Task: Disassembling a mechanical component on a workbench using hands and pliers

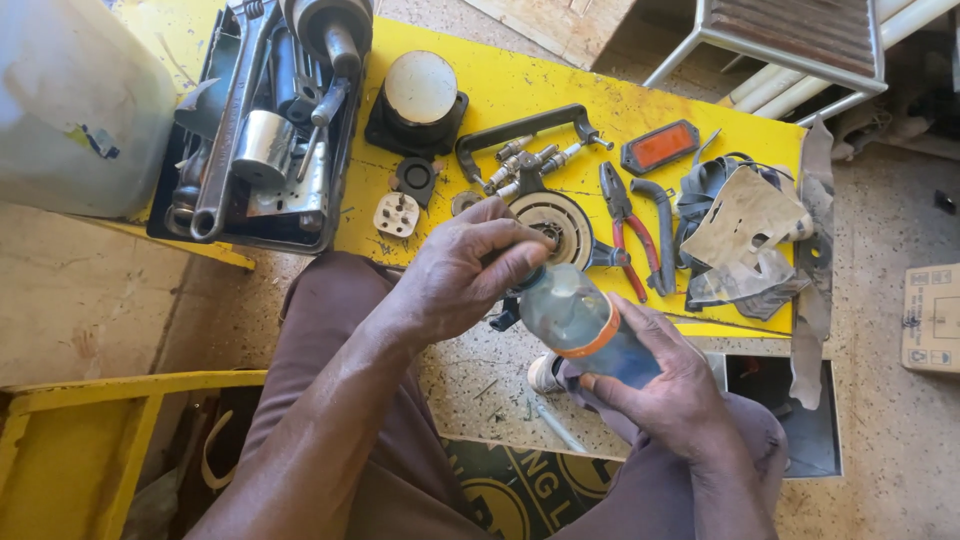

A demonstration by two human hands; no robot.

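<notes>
A seated person holds a small clear plastic bottle (580, 325) with an orange band tilted over the lap, just in front of the yellow bench (690, 110); the right hand (665, 385) cups its body from below with fingers curled round it, while the left hand (465, 270) closes fingers and thumb over the cap end. The bottle looks light, thin-walled and easily dented, possibly slick, so the firm neck and banded middle seem the safest holds. Red-handled pliers (628, 235) lie nearby on the bench.
</notes>
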